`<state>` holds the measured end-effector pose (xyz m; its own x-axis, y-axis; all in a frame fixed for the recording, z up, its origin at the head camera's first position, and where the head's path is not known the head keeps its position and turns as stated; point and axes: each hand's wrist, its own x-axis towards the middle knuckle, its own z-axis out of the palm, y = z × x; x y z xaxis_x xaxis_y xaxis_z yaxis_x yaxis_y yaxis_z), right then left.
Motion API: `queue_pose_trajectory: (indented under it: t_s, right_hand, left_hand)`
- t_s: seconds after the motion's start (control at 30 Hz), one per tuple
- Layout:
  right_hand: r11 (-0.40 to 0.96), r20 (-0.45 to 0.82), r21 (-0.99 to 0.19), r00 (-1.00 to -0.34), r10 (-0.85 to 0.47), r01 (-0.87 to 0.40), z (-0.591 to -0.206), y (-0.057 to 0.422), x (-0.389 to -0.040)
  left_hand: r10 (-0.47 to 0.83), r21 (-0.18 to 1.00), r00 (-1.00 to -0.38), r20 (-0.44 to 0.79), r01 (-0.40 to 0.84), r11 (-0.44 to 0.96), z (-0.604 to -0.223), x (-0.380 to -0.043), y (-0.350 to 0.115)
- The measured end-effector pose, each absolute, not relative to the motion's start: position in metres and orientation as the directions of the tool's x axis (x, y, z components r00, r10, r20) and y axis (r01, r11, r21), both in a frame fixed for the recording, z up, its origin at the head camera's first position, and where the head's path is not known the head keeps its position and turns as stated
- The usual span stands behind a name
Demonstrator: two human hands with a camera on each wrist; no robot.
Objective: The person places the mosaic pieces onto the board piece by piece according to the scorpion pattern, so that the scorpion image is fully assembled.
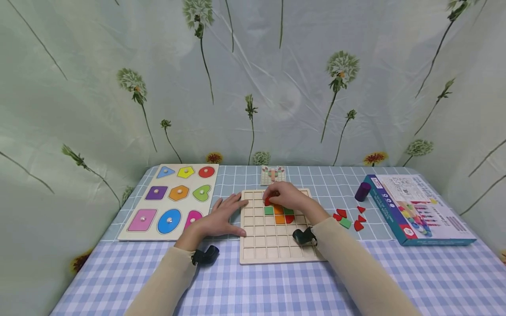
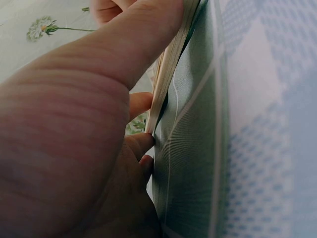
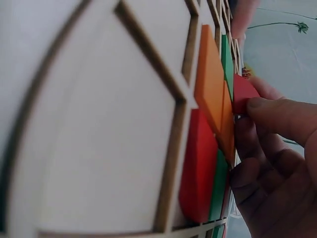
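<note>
A wooden grid board (image 1: 258,245) lies in front of me with orange tiles (image 1: 280,219), green tiles (image 1: 269,210) and a red quarter-round tile (image 1: 290,219) set in its squares. My right hand (image 1: 290,196) pinches another red tile (image 3: 242,94) between thumb and finger, over the upper part of the board. In the right wrist view this tile stands tilted against the neighbouring tiles; whether it is seated is unclear. My left hand (image 1: 221,218) rests at the board's left edge, fingers spread. Its thumb and fingertips touch the board's side (image 2: 171,64) in the left wrist view.
Left of the board lies a shape puzzle (image 1: 186,180) with knobbed pieces. A small pattern card (image 1: 272,175) is behind the board. Loose red tiles (image 1: 358,225), a green tile (image 1: 345,223), a purple cylinder (image 1: 363,192) and a flat box (image 1: 419,210) lie to the right.
</note>
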<state>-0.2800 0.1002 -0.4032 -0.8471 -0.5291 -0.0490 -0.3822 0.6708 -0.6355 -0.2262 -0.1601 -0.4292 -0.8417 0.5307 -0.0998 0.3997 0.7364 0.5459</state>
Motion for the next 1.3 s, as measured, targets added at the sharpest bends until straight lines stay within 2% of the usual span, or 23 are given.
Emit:
queue_pose_trajectory:
  t_s: [0.27, 0.83, 1.3]
  right_hand:
    - [0.689, -0.025, -0.604, -0.855, -0.519, -0.401, -0.405, 0.099, -0.279]
    - [0.698, -0.053, -0.613, -0.862, -0.503, -0.370, -0.400, 0.102, -0.273]
    - [0.665, 0.053, -0.632, -0.878, -0.475, -0.398, -0.395, 0.127, -0.251]
  left_hand:
    - [0.537, 0.548, -0.839, -0.085, 0.411, 0.728, -0.430, -0.226, -0.160]
    - [0.541, 0.559, -0.837, -0.084, 0.410, 0.721, -0.428, -0.225, -0.160]
    - [0.531, 0.556, -0.843, -0.083, 0.403, 0.727, -0.428, -0.225, -0.160]
